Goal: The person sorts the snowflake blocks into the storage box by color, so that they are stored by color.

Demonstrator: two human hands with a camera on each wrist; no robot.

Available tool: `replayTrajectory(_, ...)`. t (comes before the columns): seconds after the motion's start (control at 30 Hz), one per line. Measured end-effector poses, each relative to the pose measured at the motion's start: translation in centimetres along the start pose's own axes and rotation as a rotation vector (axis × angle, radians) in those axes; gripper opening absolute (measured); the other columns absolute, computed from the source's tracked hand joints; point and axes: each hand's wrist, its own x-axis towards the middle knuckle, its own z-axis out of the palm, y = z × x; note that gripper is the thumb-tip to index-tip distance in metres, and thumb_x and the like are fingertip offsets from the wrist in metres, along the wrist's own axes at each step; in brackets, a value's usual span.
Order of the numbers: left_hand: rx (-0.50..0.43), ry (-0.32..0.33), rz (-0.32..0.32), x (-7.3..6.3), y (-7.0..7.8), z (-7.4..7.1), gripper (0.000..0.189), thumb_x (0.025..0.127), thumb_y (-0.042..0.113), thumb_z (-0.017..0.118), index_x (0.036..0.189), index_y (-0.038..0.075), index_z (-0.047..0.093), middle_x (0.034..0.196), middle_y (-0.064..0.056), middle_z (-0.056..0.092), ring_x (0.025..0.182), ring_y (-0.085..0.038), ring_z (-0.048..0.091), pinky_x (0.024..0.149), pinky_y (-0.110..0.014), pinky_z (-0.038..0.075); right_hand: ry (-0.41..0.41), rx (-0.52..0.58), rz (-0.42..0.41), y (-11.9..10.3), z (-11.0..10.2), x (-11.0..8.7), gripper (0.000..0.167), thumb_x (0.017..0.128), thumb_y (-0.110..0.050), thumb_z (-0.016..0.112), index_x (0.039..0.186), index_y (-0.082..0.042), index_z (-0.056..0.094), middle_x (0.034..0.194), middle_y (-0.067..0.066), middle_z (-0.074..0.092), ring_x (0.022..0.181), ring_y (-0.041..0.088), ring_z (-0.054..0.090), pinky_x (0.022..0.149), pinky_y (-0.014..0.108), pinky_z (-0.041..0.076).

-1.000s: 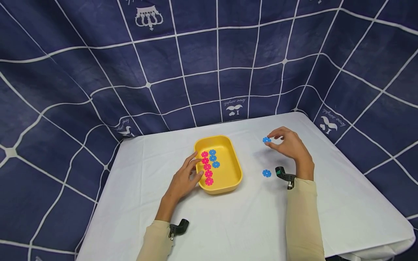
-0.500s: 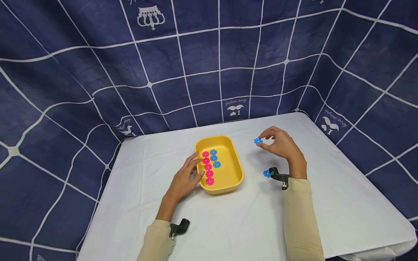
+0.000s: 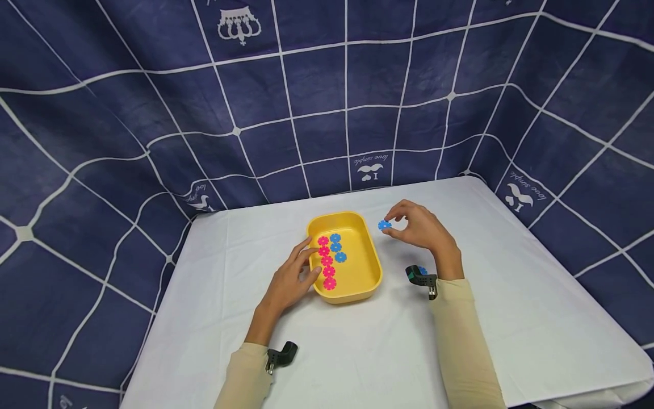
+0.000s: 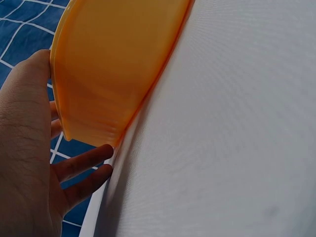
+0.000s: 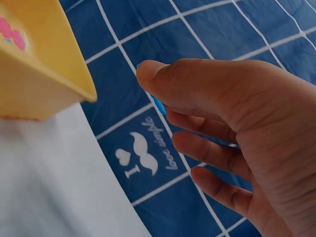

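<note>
My right hand (image 3: 420, 228) pinches a blue snowflake building disc (image 3: 385, 225) between thumb and fingertips, above the table just right of the yellow tray (image 3: 361, 264). In the right wrist view the thumb hides most of that disc (image 5: 159, 105). My left hand (image 3: 287, 281) holds the tray's left side, thumb and a finger over the rim; the left wrist view has two fingertips (image 4: 104, 152) low by its outer wall. Inside the tray, several pink discs (image 3: 327, 261) form a column along the left, with three blue discs (image 3: 335, 247) beside them.
Another blue disc (image 3: 422, 270) lies on the white-covered table (image 3: 357, 352), partly hidden by the right wrist camera (image 3: 420, 276). A dark blue curtain (image 3: 317, 96) with white grid lines hangs behind and along both sides.
My right hand has moved left toward the tray, carrying the pinched blue disc. Its wrist camera now covers part of the disc on the table. The left hand and tray stay in place.
</note>
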Motion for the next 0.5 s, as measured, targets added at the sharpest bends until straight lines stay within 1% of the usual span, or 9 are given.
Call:
replayTrajectory(0.13, 0.001, -0.002, -0.005, 0.0, 0.0, 0.0, 0.059, 0.104, 0.049, 0.064, 0.156, 0.023, 0.056, 0.174, 0.024, 0.024, 0.124, -0.018, 0.069, 0.103, -0.050, 0.058, -0.025, -0.015, -0.015, -1.0, 0.7, 0.3, 0.033, 0.086, -0.030, 0.092, 0.113, -0.013, 0.082, 0.120, 0.004, 0.072, 0.109, 0.027, 0.065, 0.087, 0.048, 0.061)
replayTrajectory(0.33, 0.005, 0.000, -0.007, 0.0, 0.1, 0.0, 0.059, 0.104, 0.049, 0.065, 0.156, 0.024, 0.056, 0.174, 0.024, 0.024, 0.125, -0.018, 0.069, 0.103, -0.050, 0.058, -0.061, -0.017, -0.037, -2.2, 1.6, 0.8, 0.032, 0.087, -0.030, 0.092, 0.113, -0.015, 0.081, 0.120, 0.004, 0.072, 0.109, 0.030, 0.066, 0.086, 0.046, 0.061)
replayTrajectory(0.5, 0.014, -0.003, -0.010, 0.0, 0.1, 0.0, 0.058, 0.104, 0.050, 0.063, 0.157, 0.026, 0.055, 0.174, 0.024, 0.023, 0.125, -0.018, 0.069, 0.104, -0.050, 0.058, -0.087, -0.019, -0.082, -3.2, 2.3, 0.9, 0.029, 0.089, -0.030, 0.090, 0.113, -0.016, 0.082, 0.118, 0.000, 0.072, 0.108, 0.028, 0.067, 0.087, 0.044, 0.060)
